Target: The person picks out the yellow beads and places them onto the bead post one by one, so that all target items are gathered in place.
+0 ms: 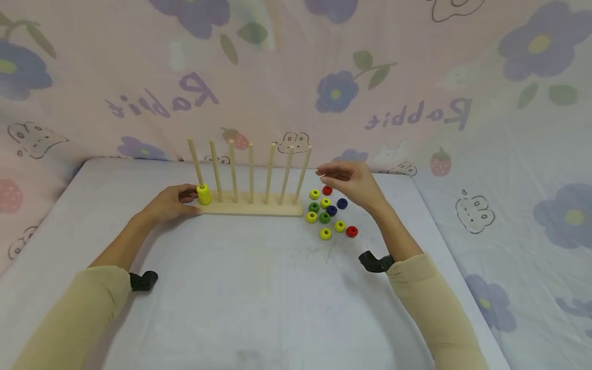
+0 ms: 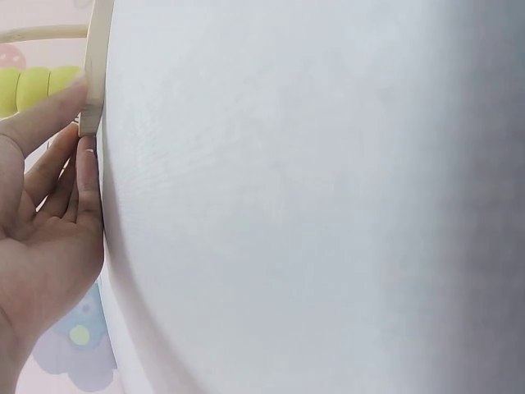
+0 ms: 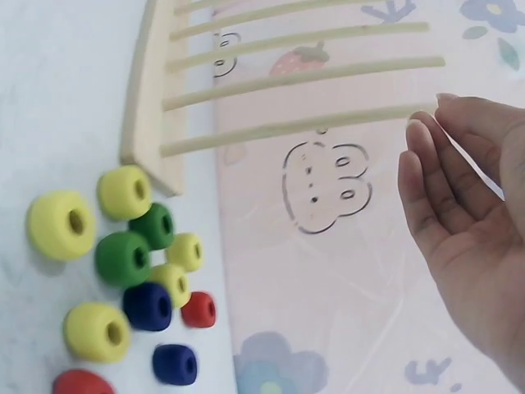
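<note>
A wooden peg rack (image 1: 252,207) stands on the white table, a row of upright pegs along its base. Stacked yellow beads (image 1: 203,195) sit at the bottom of the leftmost peg. My left hand (image 1: 172,206) pinches the left end of the base, its thumb beside those beads in the left wrist view. Near the top of the rightmost peg (image 3: 287,130), my right hand (image 1: 353,183) hovers with loosely bent fingers, nothing visible between them. Below it lie loose beads: yellow (image 3: 61,225), green (image 3: 123,258), dark blue (image 3: 148,306) and red (image 1: 351,232).
The loose beads lie scattered on the table (image 1: 259,288) just right of the rack. A patterned cloth (image 1: 277,77) with flowers and rabbits hangs behind the table and down its right side. Black wrist mounts (image 1: 375,262) stick out from both sleeves.
</note>
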### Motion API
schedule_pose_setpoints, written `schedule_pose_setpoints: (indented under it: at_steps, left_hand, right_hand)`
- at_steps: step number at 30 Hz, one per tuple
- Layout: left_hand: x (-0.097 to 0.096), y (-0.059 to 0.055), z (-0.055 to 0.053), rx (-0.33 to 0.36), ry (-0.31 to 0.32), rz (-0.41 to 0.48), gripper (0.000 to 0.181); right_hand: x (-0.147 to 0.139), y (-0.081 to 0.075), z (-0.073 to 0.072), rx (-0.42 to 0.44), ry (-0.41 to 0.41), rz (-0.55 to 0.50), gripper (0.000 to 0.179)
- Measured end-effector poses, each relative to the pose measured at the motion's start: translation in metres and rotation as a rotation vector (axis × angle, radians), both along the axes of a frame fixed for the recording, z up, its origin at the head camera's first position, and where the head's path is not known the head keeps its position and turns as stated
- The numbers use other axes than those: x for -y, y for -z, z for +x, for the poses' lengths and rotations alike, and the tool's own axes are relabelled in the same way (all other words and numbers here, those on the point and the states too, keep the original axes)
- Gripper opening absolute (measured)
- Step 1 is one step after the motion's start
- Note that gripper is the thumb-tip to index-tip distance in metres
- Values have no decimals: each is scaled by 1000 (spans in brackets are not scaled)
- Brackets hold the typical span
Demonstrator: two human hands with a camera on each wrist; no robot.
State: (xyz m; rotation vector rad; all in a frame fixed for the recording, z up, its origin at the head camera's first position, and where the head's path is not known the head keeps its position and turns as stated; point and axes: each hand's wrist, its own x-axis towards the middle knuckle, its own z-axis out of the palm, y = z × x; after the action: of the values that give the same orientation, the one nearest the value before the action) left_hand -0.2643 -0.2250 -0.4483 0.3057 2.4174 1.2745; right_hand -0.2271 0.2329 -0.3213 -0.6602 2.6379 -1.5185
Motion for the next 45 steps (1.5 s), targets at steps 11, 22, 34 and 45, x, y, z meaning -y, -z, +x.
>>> schedule_pose_setpoints:
  at_steps: [11,22,34,45]
  left_hand:
    - [-4,0,1,-4,-7,-8,77]
    - [-2,1,0,2,-8,8,77]
    - [-4,-4,2,4,-18,9,78]
    - [-2,-4,1,15,-21,5,79]
  right_hand:
    - [-25,36,13,93,77,45,29]
    - [-49,63,28,121,137,128,28]
    - [-64,91,34,164,172,131,25]
    - [-68,109,39,210,193,172,30]
